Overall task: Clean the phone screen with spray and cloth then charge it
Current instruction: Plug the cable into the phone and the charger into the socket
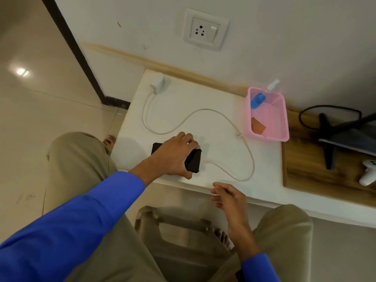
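A black phone [193, 161] lies flat on the white table [221, 123], and my left hand [175, 157] grips it from above. The white cable's free plug [206, 161] rests just right of the phone, apart from it. The cable [203, 110] loops back to a white charger adapter [158, 83] lying on the table's far left. My right hand [230, 197] hovers at the table's front edge, fingers loosely apart and holding nothing. A pink basket [284, 119] at the right holds a blue spray bottle [257, 100] and an orange cloth [258, 125].
A wall socket with a switch [205, 30] is above the table. To the right, a wooden surface [305, 169] carries a black monitor stand [327, 143], a black cord and a white controller [369, 173]. A plastic stool [183, 237] sits between my knees.
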{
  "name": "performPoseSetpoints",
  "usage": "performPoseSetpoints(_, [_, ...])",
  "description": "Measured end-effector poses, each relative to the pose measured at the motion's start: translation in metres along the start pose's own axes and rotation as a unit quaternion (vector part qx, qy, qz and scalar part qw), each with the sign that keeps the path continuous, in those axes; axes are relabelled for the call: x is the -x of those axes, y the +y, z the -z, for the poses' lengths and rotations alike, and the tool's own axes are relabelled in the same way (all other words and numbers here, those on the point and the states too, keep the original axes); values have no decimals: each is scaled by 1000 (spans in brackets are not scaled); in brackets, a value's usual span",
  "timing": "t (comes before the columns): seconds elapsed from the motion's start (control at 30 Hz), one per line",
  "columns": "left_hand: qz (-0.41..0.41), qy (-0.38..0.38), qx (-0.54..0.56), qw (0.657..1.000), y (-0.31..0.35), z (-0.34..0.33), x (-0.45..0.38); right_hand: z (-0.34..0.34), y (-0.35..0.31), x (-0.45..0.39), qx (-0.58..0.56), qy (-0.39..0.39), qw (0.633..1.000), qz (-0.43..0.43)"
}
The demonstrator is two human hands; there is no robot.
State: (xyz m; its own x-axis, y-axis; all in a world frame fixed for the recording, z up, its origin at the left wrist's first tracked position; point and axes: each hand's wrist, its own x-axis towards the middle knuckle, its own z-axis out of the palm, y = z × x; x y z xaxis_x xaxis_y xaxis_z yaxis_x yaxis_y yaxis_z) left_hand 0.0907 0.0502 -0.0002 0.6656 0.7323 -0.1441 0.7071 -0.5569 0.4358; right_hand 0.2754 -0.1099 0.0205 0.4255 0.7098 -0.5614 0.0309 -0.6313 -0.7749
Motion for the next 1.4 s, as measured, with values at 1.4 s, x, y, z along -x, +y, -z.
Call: performPoseSetpoints(1.4, [151, -35, 95, 983, -105, 23, 78, -4, -68, -135, 436, 140, 856, 239])
